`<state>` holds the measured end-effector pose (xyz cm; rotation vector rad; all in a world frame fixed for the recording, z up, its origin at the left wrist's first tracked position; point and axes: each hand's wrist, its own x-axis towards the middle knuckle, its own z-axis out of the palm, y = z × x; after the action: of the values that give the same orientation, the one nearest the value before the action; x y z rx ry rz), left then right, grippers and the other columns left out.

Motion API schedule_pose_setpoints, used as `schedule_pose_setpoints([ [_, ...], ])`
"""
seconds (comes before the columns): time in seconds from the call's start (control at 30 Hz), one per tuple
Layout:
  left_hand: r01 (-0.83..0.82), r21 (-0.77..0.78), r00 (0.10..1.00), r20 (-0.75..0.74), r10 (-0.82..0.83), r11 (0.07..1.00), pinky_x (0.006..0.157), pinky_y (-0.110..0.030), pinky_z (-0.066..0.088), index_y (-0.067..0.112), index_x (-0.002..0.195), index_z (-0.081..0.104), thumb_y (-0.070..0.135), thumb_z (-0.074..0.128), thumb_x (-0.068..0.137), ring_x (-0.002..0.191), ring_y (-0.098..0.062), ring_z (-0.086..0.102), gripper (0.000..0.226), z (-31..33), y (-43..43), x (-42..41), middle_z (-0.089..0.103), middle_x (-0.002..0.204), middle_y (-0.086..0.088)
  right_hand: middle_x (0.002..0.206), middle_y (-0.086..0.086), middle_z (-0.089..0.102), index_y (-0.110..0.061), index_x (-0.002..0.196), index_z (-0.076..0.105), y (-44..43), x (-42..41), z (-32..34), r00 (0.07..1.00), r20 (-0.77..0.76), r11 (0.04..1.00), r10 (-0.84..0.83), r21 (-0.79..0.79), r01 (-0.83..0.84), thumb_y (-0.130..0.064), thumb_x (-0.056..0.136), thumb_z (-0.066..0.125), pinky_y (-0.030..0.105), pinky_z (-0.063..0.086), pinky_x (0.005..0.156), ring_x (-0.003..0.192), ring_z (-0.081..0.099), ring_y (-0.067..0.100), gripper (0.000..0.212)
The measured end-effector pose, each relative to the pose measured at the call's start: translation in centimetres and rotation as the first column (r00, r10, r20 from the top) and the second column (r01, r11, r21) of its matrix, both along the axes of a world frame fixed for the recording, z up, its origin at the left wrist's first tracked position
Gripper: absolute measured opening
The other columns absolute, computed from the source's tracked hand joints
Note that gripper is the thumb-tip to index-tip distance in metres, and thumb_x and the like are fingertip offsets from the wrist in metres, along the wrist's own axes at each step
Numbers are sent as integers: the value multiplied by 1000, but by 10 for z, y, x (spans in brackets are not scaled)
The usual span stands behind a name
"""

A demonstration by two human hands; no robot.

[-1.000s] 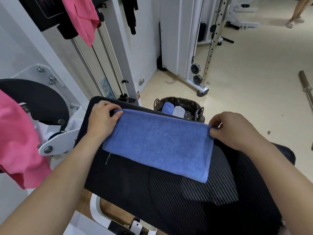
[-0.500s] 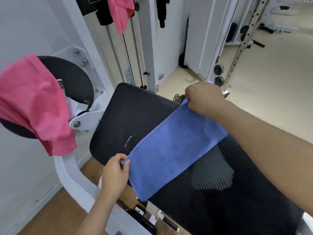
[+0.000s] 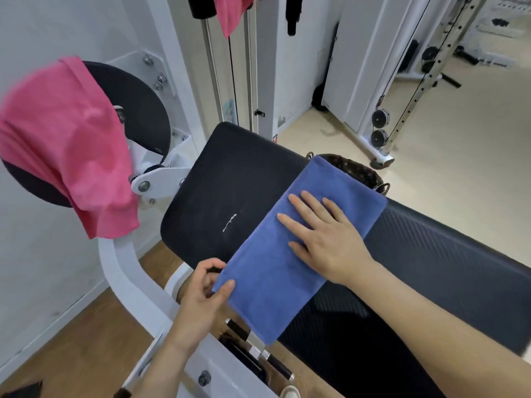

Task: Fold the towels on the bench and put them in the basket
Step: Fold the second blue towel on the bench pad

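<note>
Head view, looking down. The blue towel (image 3: 275,271) lies flat and aslant on the black padded tabletop (image 3: 218,182). Its far corner reaches the tabletop's far edge and overlaps the rim of the basket (image 3: 359,170) behind it. Its near corner hangs past the near edge, over the white machine frame (image 3: 129,282). Bare pad shows to the left of the towel and also to the right, beyond the forearm.

The right hand (image 3: 324,239) rests palm down on the towel's middle with its fingers straight and spread; it holds nothing. The left hand (image 3: 205,294) has a pinching grip on the towel's near-left corner, with the thumb on top.

Compared with half a second ago, the right hand has let go of the far corner, which it then held raised in curled fingers, and the towel has gone from slack in the air to flat on the pad. The left hand keeps the same corner. The basket rim, then covered by the right hand, now shows.

The inside of the basket is hidden by the towel and the pad edge. The left fingers under the corner are only partly seen. A pink towel (image 3: 66,150) drapes a round pad at left, blurred; another pink cloth (image 3: 230,10) is cut off at the top.
</note>
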<state>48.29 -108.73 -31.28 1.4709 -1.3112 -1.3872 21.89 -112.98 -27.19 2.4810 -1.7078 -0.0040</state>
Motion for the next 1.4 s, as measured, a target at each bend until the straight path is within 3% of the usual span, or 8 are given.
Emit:
schedule_pose_setpoints([
  [0.17, -120, 86, 990, 79, 113, 989, 77, -30, 51, 36, 109, 52, 23, 58, 95, 86, -22, 66, 20, -5, -12, 4, 64, 76, -4, 153, 1, 38, -30, 137, 51, 2, 5, 14, 952, 303, 998, -48, 44, 36, -43, 95, 41, 45, 27, 115, 144, 29, 22, 45],
  [0.27, -46, -186, 862, 489, 133, 981, 76, -24, 45, 30, 113, 55, 14, 65, 89, 94, -14, 58, 31, 2, -9, 0, 58, 99, 7, 129, 3, 63, -30, 121, 64, 17, 5, 56, 345, 841, 908, -416, 406, 103, -31, 95, 57, 38, 45, 105, 124, 55, 19, 27],
  [0.37, 322, -421, 799, 601, -5, 848, 74, -17, 43, 29, 103, 64, 7, 65, 83, 89, -7, 54, 30, 13, 11, -14, 54, 102, 12, 115, 6, 71, -20, 122, 63, 27, -15, 70, -363, 703, 783, -612, 602, -153, -32, 94, 55, 42, 54, 92, 108, 67, 25, 32],
  [0.57, 815, -213, 466, 794, -391, 539, 96, -28, 46, 28, 121, 47, 21, 63, 74, 117, -11, 45, 50, -21, 37, -14, 42, 129, 10, 123, 8, 67, -17, 131, 55, 24, -27, 52, -624, 457, 715, -633, 654, -247, -40, 99, 43, 38, 55, 86, 112, 65, 28, 41],
  [0.8, 868, -351, 427, 888, -169, 350, 79, -33, 54, 19, 111, 60, 15, 71, 77, 101, -22, 56, 36, -39, 21, -11, 59, 114, -3, 107, 9, 72, -17, 112, 64, 52, 11, 45, -303, 716, 766, -629, 637, -85, -10, 94, 55, 29, 54, 76, 87, 69, 20, 21],
  [0.93, 847, -410, 484, 858, -172, 339, 72, -33, 53, 17, 100, 66, 18, 63, 83, 92, -20, 58, 18, -34, 14, -13, 62, 105, -2, 112, 1, 63, -21, 118, 59, 91, 45, 7, 499, 765, 868, -408, 494, -46, -1, 83, 58, 26, 51, 83, 94, 61, 14, 41],
  [1.03, 810, -375, 539, 781, -317, 451, 74, -32, 50, 19, 98, 66, 19, 54, 85, 89, -14, 56, 17, -18, 9, -18, 62, 98, 6, 107, -3, 57, -22, 122, 53, 108, 59, -26, 935, 336, 975, -110, 221, 35, -25, 73, 68, 31, 49, 73, 89, 56, 18, 52],
  [1.4, 583, -334, 731, 613, -299, 741, 83, -18, 45, 34, 106, 62, 12, 60, 74, 95, -1, 57, 40, -2, -6, -16, 65, 100, 19, 59, -8, 53, -24, 67, 55, 94, 71, -30, 937, 313, 981, -155, -66, 184, -42, 83, 46, 31, 39, 59, 52, 53, 16, 26],
])
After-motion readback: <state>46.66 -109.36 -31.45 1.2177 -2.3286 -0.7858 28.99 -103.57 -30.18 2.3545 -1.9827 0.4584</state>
